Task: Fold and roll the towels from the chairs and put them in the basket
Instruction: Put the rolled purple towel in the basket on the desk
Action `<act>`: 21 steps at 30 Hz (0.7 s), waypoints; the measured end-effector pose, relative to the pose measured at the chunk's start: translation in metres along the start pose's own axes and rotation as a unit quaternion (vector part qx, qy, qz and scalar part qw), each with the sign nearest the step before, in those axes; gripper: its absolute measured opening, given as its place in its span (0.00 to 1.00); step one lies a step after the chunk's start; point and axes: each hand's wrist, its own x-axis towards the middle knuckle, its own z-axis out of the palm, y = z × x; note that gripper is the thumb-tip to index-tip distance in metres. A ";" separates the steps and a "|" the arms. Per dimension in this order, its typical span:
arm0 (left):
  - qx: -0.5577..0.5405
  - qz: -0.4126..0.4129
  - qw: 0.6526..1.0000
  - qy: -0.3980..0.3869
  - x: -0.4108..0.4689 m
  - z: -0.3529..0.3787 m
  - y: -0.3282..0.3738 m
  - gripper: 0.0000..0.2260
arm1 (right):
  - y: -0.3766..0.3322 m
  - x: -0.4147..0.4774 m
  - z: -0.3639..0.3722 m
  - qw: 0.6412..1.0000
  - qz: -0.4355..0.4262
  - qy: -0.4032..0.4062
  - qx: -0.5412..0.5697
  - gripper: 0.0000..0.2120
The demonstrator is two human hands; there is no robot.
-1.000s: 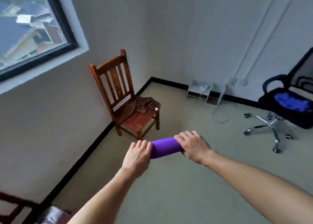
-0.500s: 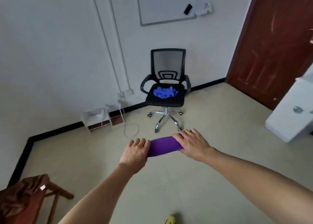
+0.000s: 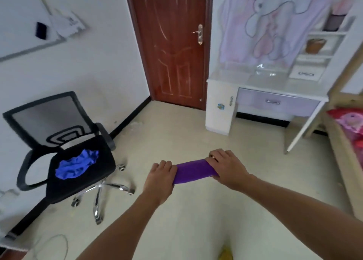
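Observation:
A purple towel point(image 3: 193, 171), rolled into a tight cylinder, is held in the air in front of me. My left hand point(image 3: 160, 178) grips its left end and my right hand point(image 3: 227, 167) grips its right end. A crumpled blue towel point(image 3: 77, 164) lies on the seat of a black office chair point(image 3: 59, 134) at the left. No basket is in view.
A closed brown door point(image 3: 174, 43) stands straight ahead. A white desk with a lilac drawer point(image 3: 275, 102) and shelves is at the right, a wooden bed frame point(image 3: 345, 161) beyond it. A cable point(image 3: 51, 244) loops on the floor at the lower left.
My view has swung right: the wooden chair with the brown towel left the frame, the office chair shifted to the left, and the door and desk came in. Both hands keep hold of the purple roll.

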 end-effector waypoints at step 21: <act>0.050 0.038 0.998 0.019 0.527 0.060 -0.050 0.23 | 0.396 0.262 0.106 0.989 0.108 0.025 -0.097 0.21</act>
